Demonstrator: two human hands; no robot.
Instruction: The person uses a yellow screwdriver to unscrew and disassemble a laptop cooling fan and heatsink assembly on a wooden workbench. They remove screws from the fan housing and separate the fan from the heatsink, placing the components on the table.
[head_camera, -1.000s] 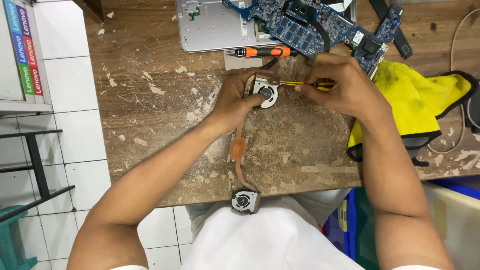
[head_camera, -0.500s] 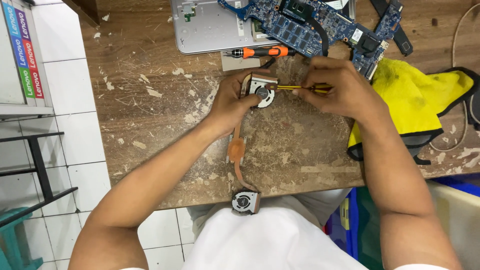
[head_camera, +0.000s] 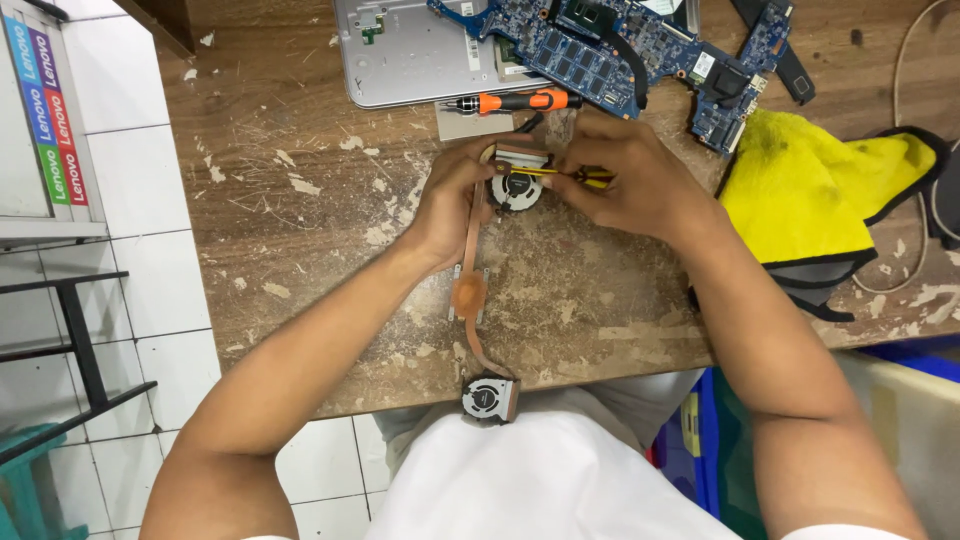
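Little has moved since the earlier frame: both hands sit at the same spot, view just shifted a bit. Our left hand (head_camera: 450, 205) is closed around the upper fan (head_camera: 517, 187) of the copper heat-pipe assembly (head_camera: 468, 292), pinning it to the table near its far edge, just below the grey laptop shell (head_camera: 410, 55). Right hand (head_camera: 630, 185) pinches a small yellow-handled screwdriver (head_camera: 570, 173), tip at the fan housing. We judge we're on a fan screw; next needs steady tip seating. The lower fan (head_camera: 488, 398) overhangs the near edge.
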